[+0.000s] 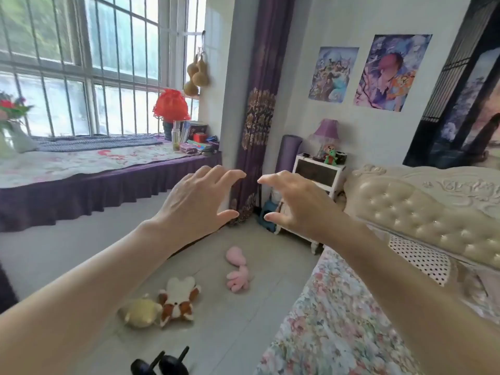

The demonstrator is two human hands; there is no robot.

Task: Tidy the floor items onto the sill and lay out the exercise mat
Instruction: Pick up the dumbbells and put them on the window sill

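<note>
Plush toys point(177, 301) on floor point(230, 334), left of bed point(338, 320).

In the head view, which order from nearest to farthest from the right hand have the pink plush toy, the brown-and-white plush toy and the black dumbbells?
Measured from the right hand, which is raised and open above the floor:
1. The pink plush toy, on the floor below the hand and slightly left.
2. The brown-and-white plush toy, further left and lower.
3. The black dumbbells, at the bottom edge of the picture.

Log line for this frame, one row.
hands: left hand, right hand open, empty | floor: pink toy, two plush toys | mat: rolled, upright
</note>
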